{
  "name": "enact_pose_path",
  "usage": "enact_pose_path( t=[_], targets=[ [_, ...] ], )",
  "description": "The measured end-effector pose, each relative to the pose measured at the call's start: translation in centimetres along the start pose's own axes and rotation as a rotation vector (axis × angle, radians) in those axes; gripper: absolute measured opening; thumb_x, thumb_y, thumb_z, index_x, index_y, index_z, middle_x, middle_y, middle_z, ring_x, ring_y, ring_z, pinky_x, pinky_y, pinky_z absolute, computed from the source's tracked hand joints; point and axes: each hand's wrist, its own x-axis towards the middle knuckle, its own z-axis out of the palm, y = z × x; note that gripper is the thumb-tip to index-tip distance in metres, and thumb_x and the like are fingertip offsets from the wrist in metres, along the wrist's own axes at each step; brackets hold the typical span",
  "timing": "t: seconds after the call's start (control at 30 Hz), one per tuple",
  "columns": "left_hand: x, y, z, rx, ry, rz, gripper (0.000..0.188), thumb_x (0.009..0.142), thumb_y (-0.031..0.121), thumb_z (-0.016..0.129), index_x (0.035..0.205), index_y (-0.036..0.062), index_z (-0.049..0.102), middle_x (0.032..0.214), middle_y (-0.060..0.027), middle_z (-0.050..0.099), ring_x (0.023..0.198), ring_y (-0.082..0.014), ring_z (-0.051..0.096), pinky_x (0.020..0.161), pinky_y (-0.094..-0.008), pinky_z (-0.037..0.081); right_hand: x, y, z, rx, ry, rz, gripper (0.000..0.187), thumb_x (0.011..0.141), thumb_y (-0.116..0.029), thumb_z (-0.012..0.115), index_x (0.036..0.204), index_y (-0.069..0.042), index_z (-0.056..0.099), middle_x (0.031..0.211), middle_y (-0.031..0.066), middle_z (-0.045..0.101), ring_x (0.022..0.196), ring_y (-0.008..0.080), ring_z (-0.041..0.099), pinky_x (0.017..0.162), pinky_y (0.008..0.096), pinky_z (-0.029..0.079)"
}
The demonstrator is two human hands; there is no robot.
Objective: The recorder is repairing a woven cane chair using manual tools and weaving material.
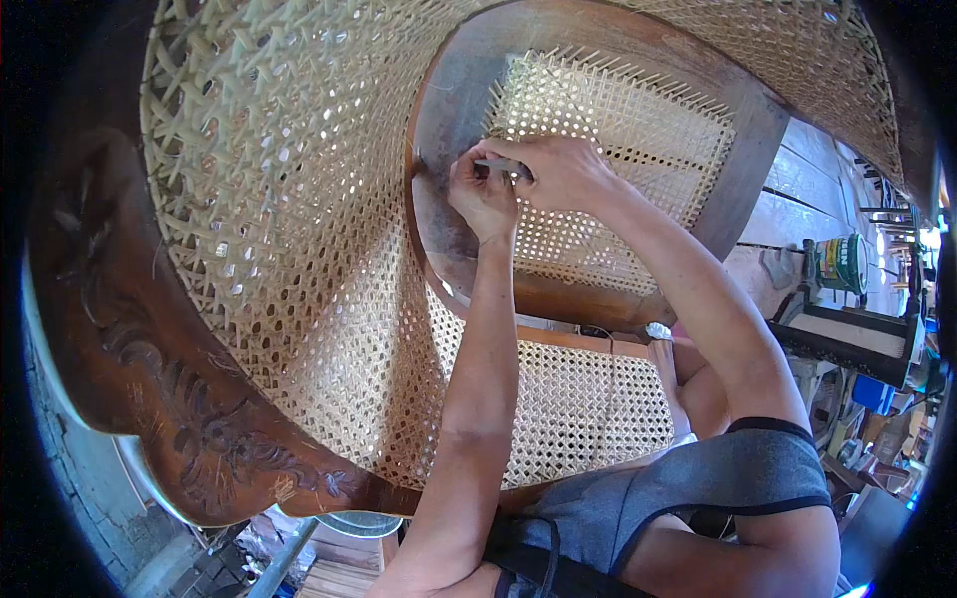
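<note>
Cane [573, 105] fills the seat [449, 110], far-edge ends [653, 82] untrimmed; left hand [484, 202], its grip unclear, meets right hand [560, 172], clasping a tool [510, 167], near the left edge.

Bright scene, dark fisheye corners
You see glare far right, shadow across the cane webbing [289, 239], bent edges near the rim.
</note>
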Motion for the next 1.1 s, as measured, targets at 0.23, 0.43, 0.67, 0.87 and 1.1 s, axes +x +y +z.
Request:
enact_pose_path(
  t=[0.23,0.43,0.67,0.87,1.1],
  targets=[
    [-0.1,0.2,0.0,-0.1,0.018,-0.138,0.013,0.088,0.009,0.07,0.086,-0.0038,0.066,0.076,-0.0011,0.065,0.07,-0.006,0.057,0.063,-0.0215,0.045,1.5,1.0,1.5,0.342,0.028,0.057,0.061,0.073,-0.011,0.054,0.134,-0.017,0.056,0.112,0.0188,0.067,0.098,0.0325,0.066,0.085,0.0407,0.053],
    [-0.1,1.1,0.4,-0.063,0.072,-0.179,0.018,0.084,0.014,0.073,0.082,-0.003,0.068,0.076,-0.0041,0.064,0.067,-0.0103,0.057,0.063,-0.0255,0.047,1.7,1.8,2.3,0.427,0.035,0.087,0.058,0.073,-0.011,0.057,0.132,-0.008,0.056,0.11,0.0222,0.066,0.102,0.0338,0.065,0.089,0.0395,0.051],
    [1.9,1.7,-0.9,-0.18,-0.014,-0.249,0.008,0.085,0.003,0.069,0.087,-0.0033,0.065,0.076,-0.0038,0.066,0.065,-0.0069,0.058,0.056,-0.02,0.045,0.7,3.0,1.7,0.625,0.195,0.203,0.05,0.08,-0.014,0.058,0.13,-0.012,0.059,0.077,0.0108,0.064,0.067,0.0153,0.058,0.062,0.0311,0.047],
    [2.7,2.4,-0.8,-0.29,-0.085,-0.416,0.006,0.083,-0.001,0.068,0.087,-0.0006,0.063,0.073,-0.0048,0.065,0.059,-0.0074,0.055,0.051,-0.0185,0.042,0.8,2.7,0.8,0.554,0.207,0.209,0.048,0.079,-0.009,0.057,0.127,-0.013,0.061,0.074,0.0078,0.059,0.064,0.0141,0.055,0.062,0.0307,0.046],
    [1.6,2.0,1.3,-0.008,0.039,-0.075,0.014,0.088,0.007,0.066,0.081,-0.0051,0.067,0.075,-0.0035,0.068,0.068,-0.0061,0.058,0.061,-0.0224,0.045,1.8,1.3,0.4,0.108,0.199,-0.039,0.047,0.078,-0.013,0.058,0.124,-0.019,0.06,0.115,0.0089,0.065,0.108,0.0292,0.062,0.089,0.0429,0.052]
  ],
)
